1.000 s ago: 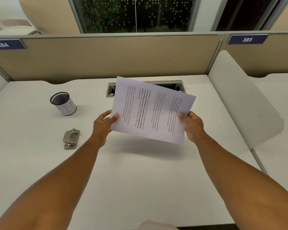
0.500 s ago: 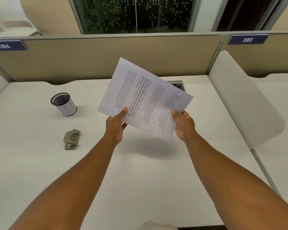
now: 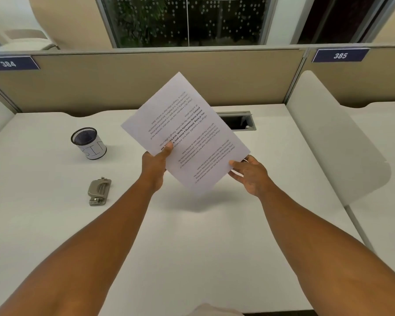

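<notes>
A white printed sheet of paper (image 3: pixel 187 131) is held tilted above the white desk (image 3: pixel 192 236), one corner pointing up and away, its text upside down to me. My left hand (image 3: pixel 154 166) pinches the sheet's lower left edge, thumb on top of the print. At the sheet's right corner my right hand (image 3: pixel 249 175) holds it lightly, thumb tip on the edge and fingers underneath.
A black mesh pen cup (image 3: pixel 88 143) with a white label stands at the left. A grey hole punch (image 3: pixel 99 191) lies nearer to me. A cable slot (image 3: pixel 236 120) is behind the sheet. A beige partition (image 3: pixel 123 83) closes the back; a white divider panel (image 3: pixel 333 142) stands on the right.
The sheet has turned clockwise and risen, so a corner now points up. My left hand moved right along its edge, and my right hand slid to the right corner.
</notes>
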The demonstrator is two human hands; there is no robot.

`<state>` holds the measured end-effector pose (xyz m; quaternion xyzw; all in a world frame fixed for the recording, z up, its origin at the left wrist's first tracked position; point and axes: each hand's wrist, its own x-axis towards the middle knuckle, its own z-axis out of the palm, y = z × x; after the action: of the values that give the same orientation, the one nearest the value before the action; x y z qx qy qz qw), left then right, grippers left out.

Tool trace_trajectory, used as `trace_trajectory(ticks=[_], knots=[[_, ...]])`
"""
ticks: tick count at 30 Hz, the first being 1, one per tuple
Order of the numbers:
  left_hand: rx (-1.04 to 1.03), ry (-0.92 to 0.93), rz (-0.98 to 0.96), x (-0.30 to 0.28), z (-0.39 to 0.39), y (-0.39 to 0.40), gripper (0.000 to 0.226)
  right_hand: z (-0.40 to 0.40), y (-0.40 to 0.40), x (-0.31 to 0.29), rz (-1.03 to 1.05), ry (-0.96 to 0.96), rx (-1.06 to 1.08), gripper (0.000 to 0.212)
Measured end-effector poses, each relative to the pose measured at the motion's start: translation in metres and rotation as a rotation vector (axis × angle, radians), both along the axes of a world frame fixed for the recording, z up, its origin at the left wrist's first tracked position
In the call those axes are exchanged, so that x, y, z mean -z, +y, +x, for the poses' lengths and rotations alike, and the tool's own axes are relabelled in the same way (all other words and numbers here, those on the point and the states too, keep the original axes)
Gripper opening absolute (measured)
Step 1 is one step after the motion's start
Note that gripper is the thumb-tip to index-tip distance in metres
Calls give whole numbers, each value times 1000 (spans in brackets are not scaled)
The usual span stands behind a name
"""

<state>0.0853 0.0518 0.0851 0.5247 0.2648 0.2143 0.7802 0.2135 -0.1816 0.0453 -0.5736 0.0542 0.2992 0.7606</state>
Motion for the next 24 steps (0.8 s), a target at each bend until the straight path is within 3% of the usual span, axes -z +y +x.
trace_trajectory(ticks=[9,16,24], knots=[[137,125,256,-2,-2,19,27,-1,-5,-3,-207,-159,-156,28],[230,93,372,5,-3,8,28,-5,2,-9,-345,-340,-246,36],[235,53,416,5,-5,4,28,-7,2,-12,-391,-422,-196,35]])
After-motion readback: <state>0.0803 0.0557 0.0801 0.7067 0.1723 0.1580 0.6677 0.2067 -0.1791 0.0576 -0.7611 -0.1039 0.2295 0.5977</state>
